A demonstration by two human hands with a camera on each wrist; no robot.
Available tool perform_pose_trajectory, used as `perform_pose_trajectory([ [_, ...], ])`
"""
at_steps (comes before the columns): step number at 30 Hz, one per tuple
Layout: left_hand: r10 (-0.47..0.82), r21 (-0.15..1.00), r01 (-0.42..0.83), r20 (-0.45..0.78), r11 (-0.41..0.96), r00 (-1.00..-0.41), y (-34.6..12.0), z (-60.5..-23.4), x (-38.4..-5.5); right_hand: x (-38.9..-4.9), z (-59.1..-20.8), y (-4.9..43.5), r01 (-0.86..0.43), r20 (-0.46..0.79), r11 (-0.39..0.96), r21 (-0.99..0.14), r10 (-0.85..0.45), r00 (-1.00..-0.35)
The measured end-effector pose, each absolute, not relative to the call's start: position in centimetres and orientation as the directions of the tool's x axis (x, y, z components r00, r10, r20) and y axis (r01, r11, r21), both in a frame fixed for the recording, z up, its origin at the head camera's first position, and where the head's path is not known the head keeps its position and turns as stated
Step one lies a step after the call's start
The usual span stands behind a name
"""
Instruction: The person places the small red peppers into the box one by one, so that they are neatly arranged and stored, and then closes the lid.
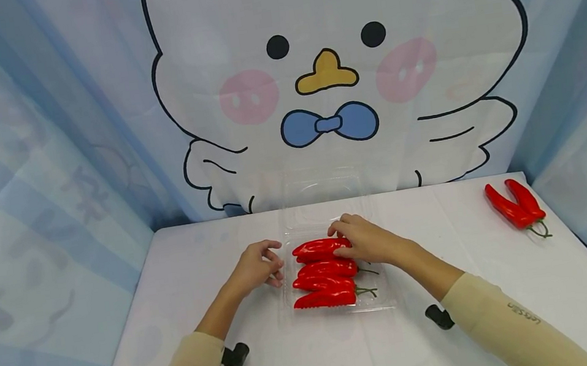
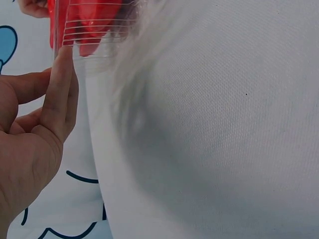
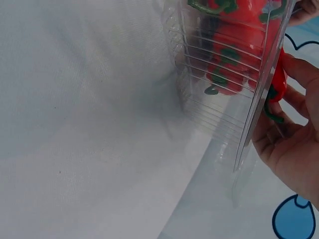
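Note:
A clear plastic box with several glossy red chili peppers lying side by side in it stands at the middle of the table. My right hand reaches over its far right part and pinches the stem end of the farthest red chili pepper between thumb and fingers. In the right wrist view, that pepper shows above the box rim, its green stem hanging by the palm. Beside the box's left edge is my left hand, fingers loosely bent. The left wrist view shows its fingertips at the box's side wall.
Two more red chili peppers lie together at the table's far right corner. The box's clear lid stands raised behind it, near the back curtain. Patterned curtains also hang on the left and right of the white table.

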State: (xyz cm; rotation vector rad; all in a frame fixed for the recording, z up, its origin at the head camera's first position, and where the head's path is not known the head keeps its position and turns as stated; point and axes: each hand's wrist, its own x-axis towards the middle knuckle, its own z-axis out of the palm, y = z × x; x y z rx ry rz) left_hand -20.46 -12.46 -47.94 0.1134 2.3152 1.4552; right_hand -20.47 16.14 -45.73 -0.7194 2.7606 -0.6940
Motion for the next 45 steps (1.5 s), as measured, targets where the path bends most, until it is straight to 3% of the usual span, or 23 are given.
perform_pose_trajectory([
  [20, 0.272, 0.875, -0.154, -0.304, 0.46, -0.913, -12.7, -47.7, -20.4, -19.5, -44.1, 18.7, -0.407, 0.007, 0.756, -0.513, -0.469, -0.883],
  [36, 0.267, 0.871, -0.16, -0.31, 0.464, -0.912, -12.5, -47.7, -20.4, -17.8, -43.4, 24.0, -0.323, 0.119, 0.778, -0.539, -0.309, -0.944],
  [45, 0.264, 0.868, -0.159, -0.311, 0.47, -0.913, -12.5, -47.8, -20.4, -16.9, -43.3, 27.7, -0.239, 0.1, 0.806, -0.542, -0.22, -0.97],
])
